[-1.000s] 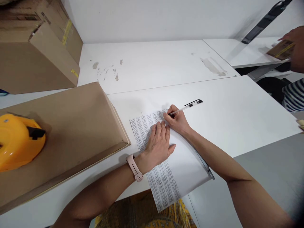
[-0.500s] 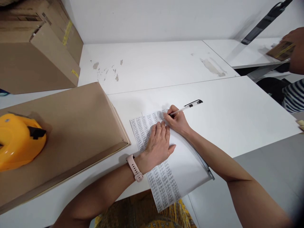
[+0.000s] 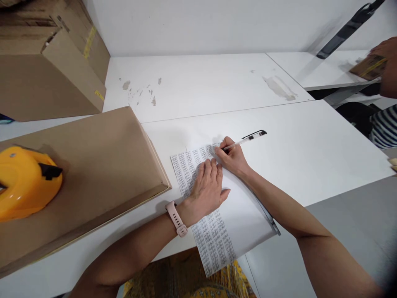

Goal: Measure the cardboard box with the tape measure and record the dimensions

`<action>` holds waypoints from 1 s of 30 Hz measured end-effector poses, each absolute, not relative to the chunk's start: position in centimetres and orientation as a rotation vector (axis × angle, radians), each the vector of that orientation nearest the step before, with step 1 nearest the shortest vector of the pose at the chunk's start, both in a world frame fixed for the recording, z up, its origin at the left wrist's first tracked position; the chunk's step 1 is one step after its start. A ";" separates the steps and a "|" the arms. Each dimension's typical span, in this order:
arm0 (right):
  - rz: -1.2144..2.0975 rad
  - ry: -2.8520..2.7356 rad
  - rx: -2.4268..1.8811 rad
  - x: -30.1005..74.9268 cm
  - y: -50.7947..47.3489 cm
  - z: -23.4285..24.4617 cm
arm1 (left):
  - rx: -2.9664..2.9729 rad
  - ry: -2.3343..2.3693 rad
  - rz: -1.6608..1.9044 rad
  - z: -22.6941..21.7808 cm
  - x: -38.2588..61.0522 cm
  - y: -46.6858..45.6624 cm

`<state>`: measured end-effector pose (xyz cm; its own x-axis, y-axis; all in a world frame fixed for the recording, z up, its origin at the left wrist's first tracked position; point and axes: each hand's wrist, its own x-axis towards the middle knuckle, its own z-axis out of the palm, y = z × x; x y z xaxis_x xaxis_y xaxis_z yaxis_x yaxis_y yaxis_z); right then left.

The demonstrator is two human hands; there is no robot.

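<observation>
A sheet of paper (image 3: 245, 219) lies on the white table, its left part and upper edge covered in columns of small handwriting. Flat on the written part rests my left hand (image 3: 206, 188), fingers stretched out and thumb to the side. My right hand (image 3: 232, 157) grips a pen (image 3: 248, 138) with a clear barrel and black cap end; its tip meets the upper part of the sheet, just beyond my left fingertips. Along the sheet's right side runs a thin grey edge (image 3: 273, 225), partly under my right forearm. A pink watch strap (image 3: 176, 219) circles my left wrist.
At left lies a large cardboard box (image 3: 102, 161) with a yellow tape dispenser-like object (image 3: 27, 182) on it. More cardboard boxes (image 3: 56, 87) stand behind. A dark bottle (image 3: 349, 31) stands far right, near another person's hand (image 3: 386, 49) at a small brown box (image 3: 369, 67).
The view has shifted very slightly. My right hand and the pen have moved a touch to the right along the paper; my left hand stays in place.
</observation>
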<state>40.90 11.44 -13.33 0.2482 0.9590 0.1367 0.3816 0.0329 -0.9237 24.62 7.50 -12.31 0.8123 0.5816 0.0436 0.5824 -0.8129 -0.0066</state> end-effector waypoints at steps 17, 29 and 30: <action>0.706 -1.328 -1.541 41.0 11.5 -13.2 | -2.980 -0.966 -0.065 -12.4 24.7 7.4; 0.719 -1.333 -1.547 41.1 11.5 -13.2 | -2.989 -0.986 -0.097 -12.6 24.6 7.4; 0.722 -1.331 -1.548 41.1 11.5 -13.1 | -2.984 -0.982 -0.092 -12.6 24.6 7.4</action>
